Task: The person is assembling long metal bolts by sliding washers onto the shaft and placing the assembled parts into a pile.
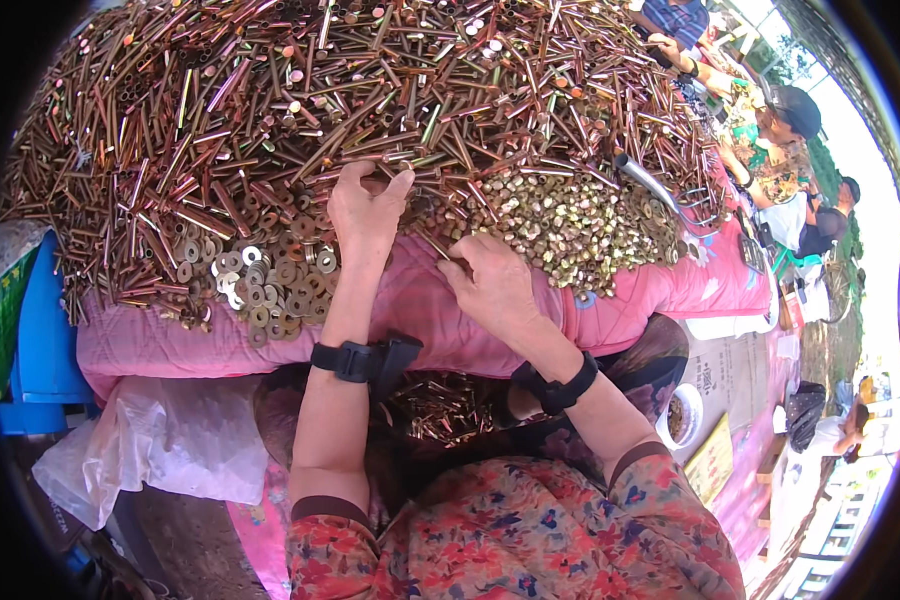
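Note:
A huge heap of coppery metal tubes (pixel 300 120) spreads in front of me. My left hand (pixel 363 210) reaches onto its near edge, thumb and bent fingers apart over the tubes; the fingertips are partly hidden. To the right, my right hand (pixel 495 283) pinches a slim metal rod (pixel 432 244) between thumb and fingers, above the pink quilted cover (pixel 420 290). Flat round washers (pixel 285 275) lie in a pile beside my left wrist. Beyond and right of my right hand is a pile of small brassy nuts (pixel 570 230).
A curved metal pipe (pixel 645 182) lies at the nut pile's right side. More metal pieces (pixel 448 408) sit below the table edge between my legs. A blue container (pixel 38 340) and clear plastic sheeting (pixel 170 440) are at left. Several people (pixel 780 140) sit along the right side.

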Tool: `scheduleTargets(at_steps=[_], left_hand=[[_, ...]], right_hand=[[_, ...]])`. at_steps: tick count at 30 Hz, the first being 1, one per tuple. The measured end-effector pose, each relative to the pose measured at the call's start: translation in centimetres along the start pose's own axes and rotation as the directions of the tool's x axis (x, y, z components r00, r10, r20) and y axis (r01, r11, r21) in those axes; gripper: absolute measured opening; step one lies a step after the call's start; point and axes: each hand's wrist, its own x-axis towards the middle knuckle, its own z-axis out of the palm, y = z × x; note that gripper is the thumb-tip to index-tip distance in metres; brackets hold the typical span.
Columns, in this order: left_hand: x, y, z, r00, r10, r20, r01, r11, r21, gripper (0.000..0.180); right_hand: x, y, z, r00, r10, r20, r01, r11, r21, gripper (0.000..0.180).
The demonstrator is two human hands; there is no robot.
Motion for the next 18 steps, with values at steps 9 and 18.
scheduleTargets(at_steps=[9,18], left_hand=[[-0.6,-0.1,0.2,0.995,-0.088,0.050,0.101,0.919,-0.381,0.039],[-0.3,1.6,2.4,0.971,-0.239,0.034,0.228,0.865,-0.447,0.057]], right_hand=[[-0.5,-0.1,0.0,1.000,-0.003,0.004,0.003,1.000,0.009,0.012],[-1.5,-0.4,1.6,0.982,-0.105,-0.156,0.084,0.988,-0.132,0.011]])
